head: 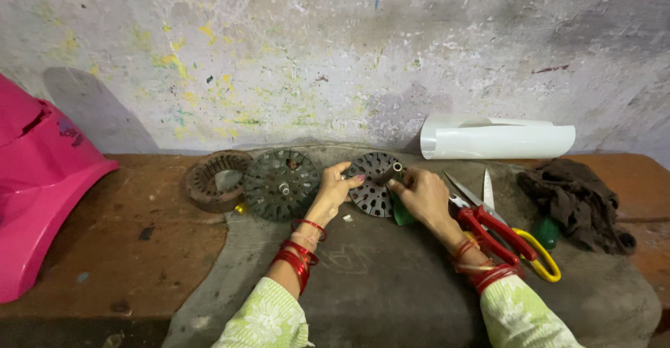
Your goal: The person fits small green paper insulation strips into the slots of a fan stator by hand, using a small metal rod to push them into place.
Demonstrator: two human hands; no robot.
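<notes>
Both my hands grip a round, dark perforated metal disc, tilted on edge at the middle of the workbench.

My left hand pinches the round, dark perforated metal disc by its left rim; my right hand closes around its short central shaft on the right. The disc stands on the grey mat, just right of a flat slotted dark metal disc and a rusty ring-shaped metal core. Red-handled scissors and yellow-handled scissors lie beside my right wrist. A crumpled brown rag and a rolled white sheet rest further right; a pink plastic cover sits far left.
</notes>
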